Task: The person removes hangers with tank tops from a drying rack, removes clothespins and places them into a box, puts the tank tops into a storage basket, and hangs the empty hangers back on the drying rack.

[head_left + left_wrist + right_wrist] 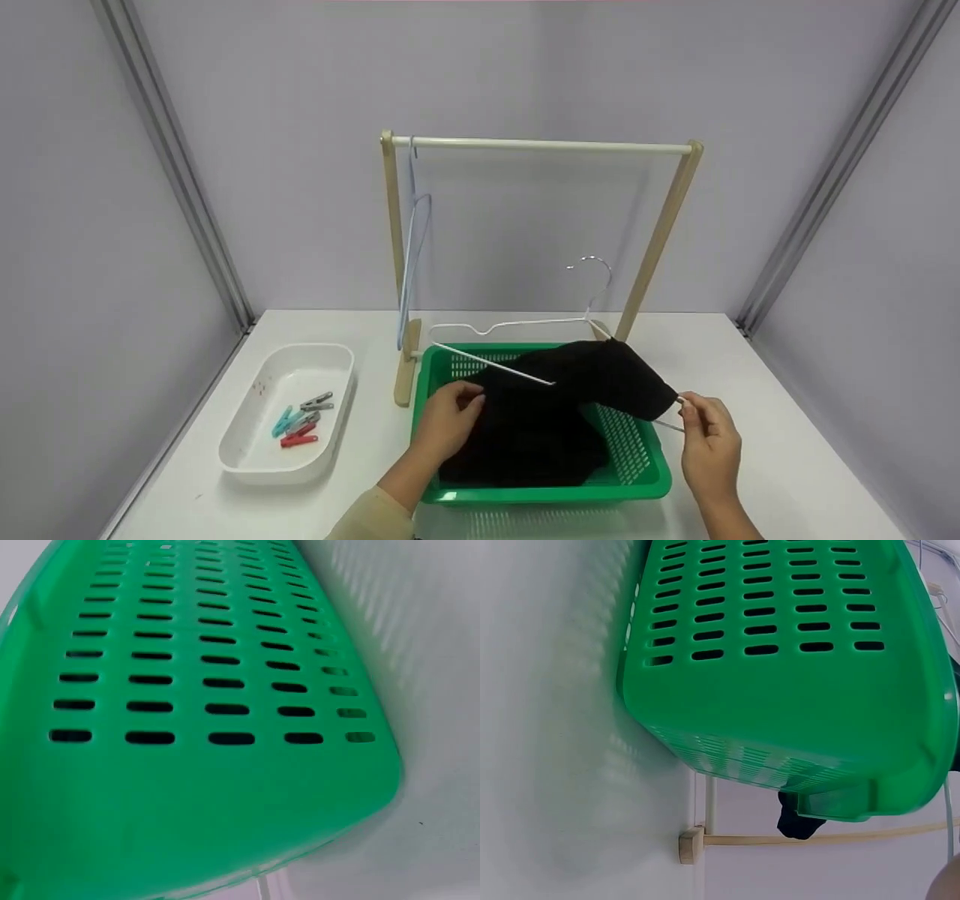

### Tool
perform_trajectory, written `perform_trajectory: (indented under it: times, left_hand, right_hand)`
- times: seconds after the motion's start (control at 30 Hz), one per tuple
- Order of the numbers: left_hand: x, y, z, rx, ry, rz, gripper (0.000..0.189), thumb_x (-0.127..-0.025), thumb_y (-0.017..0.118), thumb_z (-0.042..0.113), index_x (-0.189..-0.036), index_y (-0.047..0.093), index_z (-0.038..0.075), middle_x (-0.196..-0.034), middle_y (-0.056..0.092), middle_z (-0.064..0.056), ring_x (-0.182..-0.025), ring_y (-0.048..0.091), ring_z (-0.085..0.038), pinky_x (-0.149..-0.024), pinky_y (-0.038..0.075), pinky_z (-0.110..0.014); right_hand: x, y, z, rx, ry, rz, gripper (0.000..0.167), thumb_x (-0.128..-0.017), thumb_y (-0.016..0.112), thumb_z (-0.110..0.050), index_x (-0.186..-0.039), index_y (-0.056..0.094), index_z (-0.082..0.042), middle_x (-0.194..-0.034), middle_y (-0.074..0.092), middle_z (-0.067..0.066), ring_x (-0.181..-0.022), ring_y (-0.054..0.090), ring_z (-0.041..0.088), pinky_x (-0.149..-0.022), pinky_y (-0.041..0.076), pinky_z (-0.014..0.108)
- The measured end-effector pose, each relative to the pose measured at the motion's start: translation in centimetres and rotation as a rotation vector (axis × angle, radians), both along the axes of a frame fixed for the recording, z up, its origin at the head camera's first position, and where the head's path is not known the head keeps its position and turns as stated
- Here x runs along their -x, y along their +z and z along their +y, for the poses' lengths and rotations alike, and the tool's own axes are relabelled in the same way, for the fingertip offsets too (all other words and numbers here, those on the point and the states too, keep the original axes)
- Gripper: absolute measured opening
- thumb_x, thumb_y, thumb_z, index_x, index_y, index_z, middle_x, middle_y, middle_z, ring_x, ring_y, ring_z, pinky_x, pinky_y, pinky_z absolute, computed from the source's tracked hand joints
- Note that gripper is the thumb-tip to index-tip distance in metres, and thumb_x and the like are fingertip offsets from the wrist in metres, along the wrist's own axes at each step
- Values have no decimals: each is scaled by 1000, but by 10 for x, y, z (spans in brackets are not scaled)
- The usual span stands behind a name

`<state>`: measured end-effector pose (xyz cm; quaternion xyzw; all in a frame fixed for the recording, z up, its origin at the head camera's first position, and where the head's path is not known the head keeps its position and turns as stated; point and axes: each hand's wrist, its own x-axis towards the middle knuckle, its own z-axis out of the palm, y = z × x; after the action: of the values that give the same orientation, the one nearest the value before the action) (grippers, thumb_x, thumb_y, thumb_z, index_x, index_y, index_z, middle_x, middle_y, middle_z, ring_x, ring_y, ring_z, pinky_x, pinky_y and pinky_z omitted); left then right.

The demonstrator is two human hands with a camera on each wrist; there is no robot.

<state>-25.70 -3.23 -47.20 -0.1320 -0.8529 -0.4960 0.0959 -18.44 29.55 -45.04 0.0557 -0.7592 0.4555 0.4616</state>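
A black garment lies partly in the green basket, one part of it drawn over the right end of a white wire hanger. The hanger's hook points up, and its left end sticks out bare above the basket. At the garment's left edge, my left hand pinches the cloth between thumb and fingers. To the right of the basket, my right hand pinches the hanger's end where it comes out of the cloth. Both wrist views show mostly the outside of the basket; only a fingertip edge enters the right wrist view.
Behind the basket stands a rack with a white rail and wooden legs. A pale blue hanger hangs at its left end. On the left, a white tray holds several clothespins in blue, grey and red.
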Motion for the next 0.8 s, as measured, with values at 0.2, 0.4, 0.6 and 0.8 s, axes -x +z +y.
perform_trajectory:
  times: [0.2,0.4,0.6,0.8]
  left_hand:
    - [-6,1,3,70,67,88,15,-99,63,14,-112,68,8,-111,66,-7,-102,63,-20,-89,54,-40]
    - [-9,6,6,44,153,243,11,-98,64,11,-109,67,12,-105,64,0,-96,63,-12,-84,56,-31]
    - [-4,19,7,35,195,432,12,-95,66,7,-106,67,12,-103,64,2,-97,62,-12,-84,54,-29]
    - [3,38,10,22,214,557,18,-94,67,5,-110,66,11,-111,65,0,-108,59,-17,-94,50,-32]
  right_hand:
    - [1,-1,0,1,-2,-7,13,-92,55,19,-100,66,17,-86,59,2,-77,55,3,-66,44,6]
    - [1,0,1,-2,7,6,13,-91,55,20,-99,66,17,-88,57,-11,-77,56,3,-67,44,6]
    - [2,1,1,-6,15,14,13,-91,55,20,-98,66,17,-88,58,-11,-77,56,3,-67,44,6]
    - [3,1,0,-4,18,19,13,-91,55,21,-98,66,17,-88,57,-11,-77,56,2,-67,44,5]
